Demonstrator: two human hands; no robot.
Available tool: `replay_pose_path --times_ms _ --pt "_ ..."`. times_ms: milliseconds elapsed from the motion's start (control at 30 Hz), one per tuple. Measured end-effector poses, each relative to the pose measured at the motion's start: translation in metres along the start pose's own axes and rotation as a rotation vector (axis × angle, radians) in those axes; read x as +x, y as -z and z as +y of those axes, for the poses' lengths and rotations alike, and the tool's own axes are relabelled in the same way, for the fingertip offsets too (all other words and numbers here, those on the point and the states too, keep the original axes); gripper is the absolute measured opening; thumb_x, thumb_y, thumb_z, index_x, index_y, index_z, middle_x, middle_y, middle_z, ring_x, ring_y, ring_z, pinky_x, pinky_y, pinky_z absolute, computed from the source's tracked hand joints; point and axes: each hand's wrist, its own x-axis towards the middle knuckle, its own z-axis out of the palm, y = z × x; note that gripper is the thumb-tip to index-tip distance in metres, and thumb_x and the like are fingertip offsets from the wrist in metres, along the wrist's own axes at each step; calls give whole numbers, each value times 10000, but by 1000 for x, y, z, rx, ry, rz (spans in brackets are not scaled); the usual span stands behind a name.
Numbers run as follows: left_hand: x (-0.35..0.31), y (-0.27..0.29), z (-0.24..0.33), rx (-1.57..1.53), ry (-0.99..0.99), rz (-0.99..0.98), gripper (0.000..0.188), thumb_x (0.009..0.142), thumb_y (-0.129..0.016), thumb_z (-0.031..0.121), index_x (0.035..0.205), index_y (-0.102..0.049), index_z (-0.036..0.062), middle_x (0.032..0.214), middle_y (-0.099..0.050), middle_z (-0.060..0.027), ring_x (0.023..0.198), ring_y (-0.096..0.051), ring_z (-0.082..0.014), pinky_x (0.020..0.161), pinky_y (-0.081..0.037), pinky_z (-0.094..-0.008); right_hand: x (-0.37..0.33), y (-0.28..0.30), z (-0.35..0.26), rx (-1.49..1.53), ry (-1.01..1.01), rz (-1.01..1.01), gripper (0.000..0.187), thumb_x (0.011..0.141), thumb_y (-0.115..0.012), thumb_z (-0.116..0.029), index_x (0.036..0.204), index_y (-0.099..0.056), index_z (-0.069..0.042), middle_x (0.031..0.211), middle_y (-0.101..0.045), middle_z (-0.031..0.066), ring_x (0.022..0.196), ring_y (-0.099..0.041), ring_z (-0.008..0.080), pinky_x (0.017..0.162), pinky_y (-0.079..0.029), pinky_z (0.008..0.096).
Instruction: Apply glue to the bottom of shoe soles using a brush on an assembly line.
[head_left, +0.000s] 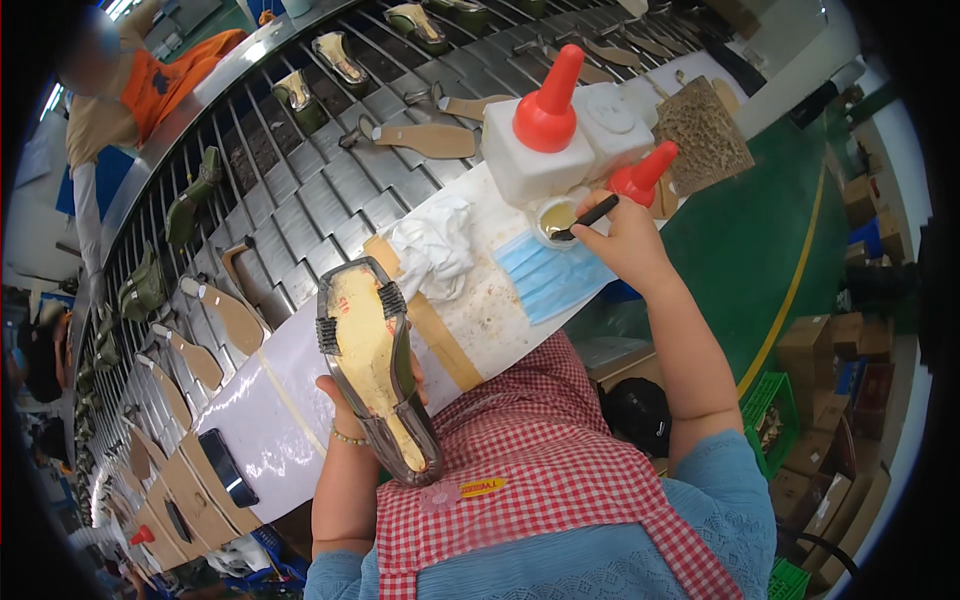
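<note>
My left hand (345,408) is closed around an upturned shoe (368,350) with dark, shiny sides. Its pale yellow underside faces up, and black ribbed pieces flank the wide end. Over at the bench's right, my right hand (630,240) pinches a slim black-handled tool (597,212), which looks like a brush. The tool's lower end reaches into a small white cup (541,222) of yellowish liquid, so its tip is hard to make out. Right behind the cup stands a white bottle (530,175) with a red cone cap. Another red cone cap (645,175) is beside my right hand.
A crumpled white cloth (437,248) and a blue face mask (550,278) lie on the white bench cover. Beyond runs a slatted conveyor (300,190) with insoles (425,140) and green shoes (192,200). A phone (228,468) lies left; a person in orange (180,85) is across.
</note>
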Motion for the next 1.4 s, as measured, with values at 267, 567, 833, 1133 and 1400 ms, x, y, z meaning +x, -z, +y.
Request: replay_pose_path --times_ms 267,567,833,1133,1400 --pt "6 4 -5 -28 20 -36 1319 565 -592 897 1411 -291 -69 928 -616 -253 690 -684 -321 563 -591 -370 -15 -1 39 932 -396 143 266 827 -750 -203 1024 -651 -56 882 -663 33 773 -588 143 721 -476 288" --pt "10 6 -6 -44 48 -71 1338 542 -562 922 1414 -263 -48 954 -621 -240 686 -673 -309 560 -580 -356 -14 -30 60 1335 -892 239 379 769 -803 -437 847 -591 -133 736 -614 -20 703 -599 125 548 -374 220" --pt "9 1 -18 -80 169 7 1146 656 -336 927 1397 -387 55 1082 -637 -212 840 -679 -296 705 -586 -402 -27 12 64 1704 -581 31 257 935 -635 -301 1052 -639 -72 886 -696 71 835 -679 193 700 -550 312" --pt "13 -23 -30 -86 247 7 946 785 -407 805 1340 -491 44 1132 -654 -129 989 -660 -208 832 -556 -349 -89 15 -101 1112 146 -411 273 766 -781 -128 978 -643 -26 938 -677 128 998 -627 243 885 -487 359" --pt "6 -37 -26 -54 302 57 921 784 -514 765 1335 -494 27 1172 -636 -76 1014 -634 -139 841 -542 -290 -99 -7 -116 805 293 -613 178 715 -798 -39 847 -681 -12 859 -695 84 948 -648 240 814 -500 333"
